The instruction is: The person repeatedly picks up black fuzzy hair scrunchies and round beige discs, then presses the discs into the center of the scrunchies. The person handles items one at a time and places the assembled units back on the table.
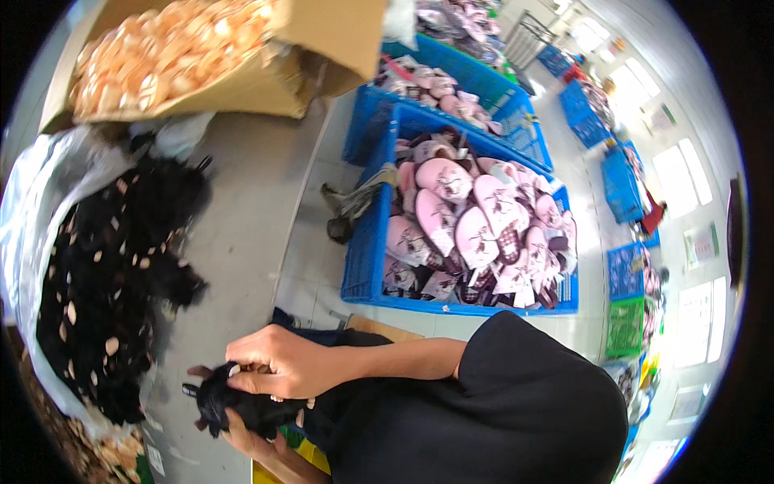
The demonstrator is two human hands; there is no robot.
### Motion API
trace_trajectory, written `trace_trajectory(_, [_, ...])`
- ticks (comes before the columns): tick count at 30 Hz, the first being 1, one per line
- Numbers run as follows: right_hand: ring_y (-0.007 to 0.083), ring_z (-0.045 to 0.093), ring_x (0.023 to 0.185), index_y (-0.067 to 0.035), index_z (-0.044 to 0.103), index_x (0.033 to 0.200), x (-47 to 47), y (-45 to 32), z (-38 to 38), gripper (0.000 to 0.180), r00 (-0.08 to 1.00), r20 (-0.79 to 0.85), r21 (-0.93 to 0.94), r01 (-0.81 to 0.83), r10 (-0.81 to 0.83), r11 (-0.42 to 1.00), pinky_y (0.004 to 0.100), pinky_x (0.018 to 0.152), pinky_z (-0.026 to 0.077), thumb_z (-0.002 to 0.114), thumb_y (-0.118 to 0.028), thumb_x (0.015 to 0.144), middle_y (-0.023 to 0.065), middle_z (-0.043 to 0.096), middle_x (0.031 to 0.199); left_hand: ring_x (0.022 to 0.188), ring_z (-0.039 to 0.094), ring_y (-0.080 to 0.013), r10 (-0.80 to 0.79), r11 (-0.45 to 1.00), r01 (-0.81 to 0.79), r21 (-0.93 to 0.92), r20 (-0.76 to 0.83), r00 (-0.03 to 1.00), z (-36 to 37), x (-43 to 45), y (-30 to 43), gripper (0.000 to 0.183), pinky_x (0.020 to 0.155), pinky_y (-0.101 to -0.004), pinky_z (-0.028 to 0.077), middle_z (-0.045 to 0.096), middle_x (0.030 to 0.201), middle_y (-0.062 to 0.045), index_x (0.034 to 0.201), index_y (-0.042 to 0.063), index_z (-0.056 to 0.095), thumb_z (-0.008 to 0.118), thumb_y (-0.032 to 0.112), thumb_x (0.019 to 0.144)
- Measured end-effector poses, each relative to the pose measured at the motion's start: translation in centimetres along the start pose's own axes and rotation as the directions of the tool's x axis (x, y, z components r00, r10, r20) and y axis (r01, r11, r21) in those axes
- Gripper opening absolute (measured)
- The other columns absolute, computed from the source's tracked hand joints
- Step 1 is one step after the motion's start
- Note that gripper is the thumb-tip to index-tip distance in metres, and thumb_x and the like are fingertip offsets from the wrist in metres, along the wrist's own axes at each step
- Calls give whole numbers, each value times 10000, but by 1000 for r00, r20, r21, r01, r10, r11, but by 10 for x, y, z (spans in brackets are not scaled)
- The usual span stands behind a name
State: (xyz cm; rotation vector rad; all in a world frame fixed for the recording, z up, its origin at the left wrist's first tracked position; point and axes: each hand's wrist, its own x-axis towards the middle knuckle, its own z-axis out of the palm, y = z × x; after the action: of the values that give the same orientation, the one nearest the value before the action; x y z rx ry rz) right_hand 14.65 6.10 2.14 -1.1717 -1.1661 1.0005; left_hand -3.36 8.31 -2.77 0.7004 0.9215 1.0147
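A small black plush piece (260,409) with several pinkish-brown ear-like parts and a loop at one end is held between my two hands, at the table's near edge. My right hand (281,366) grips it from above, its thumb and fingers pinched together by a small pale piece (234,369). From below, my left hand (251,441) supports the plush, fingers against its underside. Several pale bits show along the plush beside my hands. Across the table lies a large pile of black plush pieces (115,272) with pale bits among them, partly inside a clear plastic bag (36,199).
An open cardboard box (338,36) full of peach-coloured oval pieces (169,54) stands on the grey table (236,199). Beyond the table edge, blue plastic crates (363,266) hold pink slippers (444,181). More crates (623,187) line the far side. Loose pale pieces (115,451) lie at lower left.
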Motion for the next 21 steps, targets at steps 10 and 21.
trace_trajectory(10, [322,464,582,70,561,802,-17,-7,-20,248,998,-70,-26,-8,6,1000,388,590,408,681,-118,909,218,547,691,1177,616,-309,-139,983,140,119,-11,990,3,7,2,578,1024,-423,525,581,1329,-193,1416,-73,458,675,199,955])
trace_trajectory(21, [270,454,593,66,553,800,-17,-11,-23,214,998,-9,92,56,-56,994,372,586,387,684,-64,908,196,506,703,1221,559,-268,-92,981,24,192,358,929,-32,10,-14,964,1124,-397,386,589,1275,-124,1397,-64,482,890,418,669])
